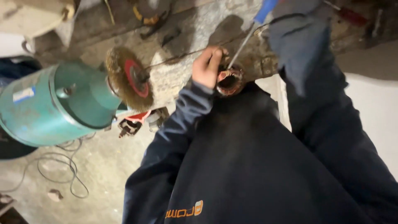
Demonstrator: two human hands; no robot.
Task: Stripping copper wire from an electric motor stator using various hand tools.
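Stator (229,81) sits clamped in left hand (206,66) against the chest, w/ screwdriver (248,33) tip poked into its copper windings — right hand (296,33), sleeve-covered, fisted round the blue handle. Prying step, I'd say; next needs steady leverage, no slipping toward fingers.

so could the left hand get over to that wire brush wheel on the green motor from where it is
Probably yes: the left hand grips the copper-wound part, and only open space lies between it and the wire brush wheel.

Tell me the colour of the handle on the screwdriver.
Blue; the plastic screwdriver handle shows at the top of the head view, above its thin metal shaft.
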